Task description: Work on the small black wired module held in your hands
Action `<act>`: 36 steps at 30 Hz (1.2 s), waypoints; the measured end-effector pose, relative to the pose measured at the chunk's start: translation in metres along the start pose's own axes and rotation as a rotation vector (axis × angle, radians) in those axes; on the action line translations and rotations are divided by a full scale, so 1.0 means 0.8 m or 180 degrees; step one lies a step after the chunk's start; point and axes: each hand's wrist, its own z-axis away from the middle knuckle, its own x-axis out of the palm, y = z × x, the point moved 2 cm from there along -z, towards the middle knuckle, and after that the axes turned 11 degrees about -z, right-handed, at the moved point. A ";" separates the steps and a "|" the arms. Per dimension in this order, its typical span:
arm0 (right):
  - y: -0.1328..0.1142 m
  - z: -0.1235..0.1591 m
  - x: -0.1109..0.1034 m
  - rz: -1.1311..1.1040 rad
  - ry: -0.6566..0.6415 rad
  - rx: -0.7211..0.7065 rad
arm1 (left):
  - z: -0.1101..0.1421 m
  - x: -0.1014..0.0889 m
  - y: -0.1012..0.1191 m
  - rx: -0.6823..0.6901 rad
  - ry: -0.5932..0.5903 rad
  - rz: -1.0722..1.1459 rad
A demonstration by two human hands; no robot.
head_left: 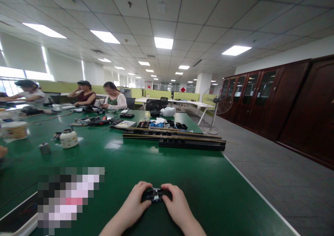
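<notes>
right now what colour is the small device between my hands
The device is black, with silvery bits in the middle; see the head view.

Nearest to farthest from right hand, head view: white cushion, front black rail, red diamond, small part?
1. Small part, left of right hand
2. Front black rail, ahead
3. White cushion, far table end
4. Red diamond, back of room

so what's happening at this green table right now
The person's left hand and right hand hold a small black and silver object between them, just above or on the glossy green table. Beyond lie long black bars with thin yellowish rods. Three other people sit further off, at the left.
</notes>
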 end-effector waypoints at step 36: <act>-0.009 0.002 -0.001 -0.0001 -0.0058 -0.0124 | 0.001 0.001 0.003 -0.0157 -0.0021 0.0011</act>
